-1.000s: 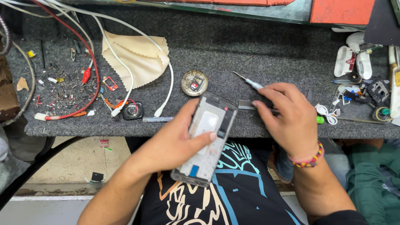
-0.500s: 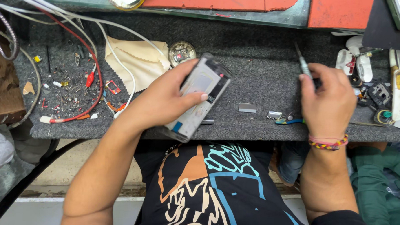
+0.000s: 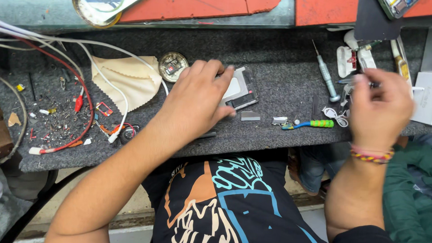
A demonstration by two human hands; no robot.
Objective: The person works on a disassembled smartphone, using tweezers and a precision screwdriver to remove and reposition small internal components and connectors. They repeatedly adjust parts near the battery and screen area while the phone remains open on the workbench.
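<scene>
My left hand point(image 3: 197, 99) lies flat over an opened phone point(image 3: 241, 88), holding it down on the grey felt mat point(image 3: 277, 46). The phone's left half is hidden under my fingers. My right hand point(image 3: 379, 109) is blurred, with curled fingers, above a cluster of small tools at the mat's right side. Whether it grips anything is unclear. A silver screwdriver point(image 3: 325, 75) lies free on the mat just left of that hand.
A beige cloth point(image 3: 130, 79) and a round metal part point(image 3: 172, 66) sit left of the phone. White cable point(image 3: 124, 108), red cable point(image 3: 87, 116) and scattered bits lie far left. A green-handled tool point(image 3: 318, 123), small metal pieces point(image 3: 250, 116) and a white box point(image 3: 430, 97) are right.
My left hand has set the phone down flat on the mat. My right hand has let go of the screwdriver, which now lies on the mat, and moved right.
</scene>
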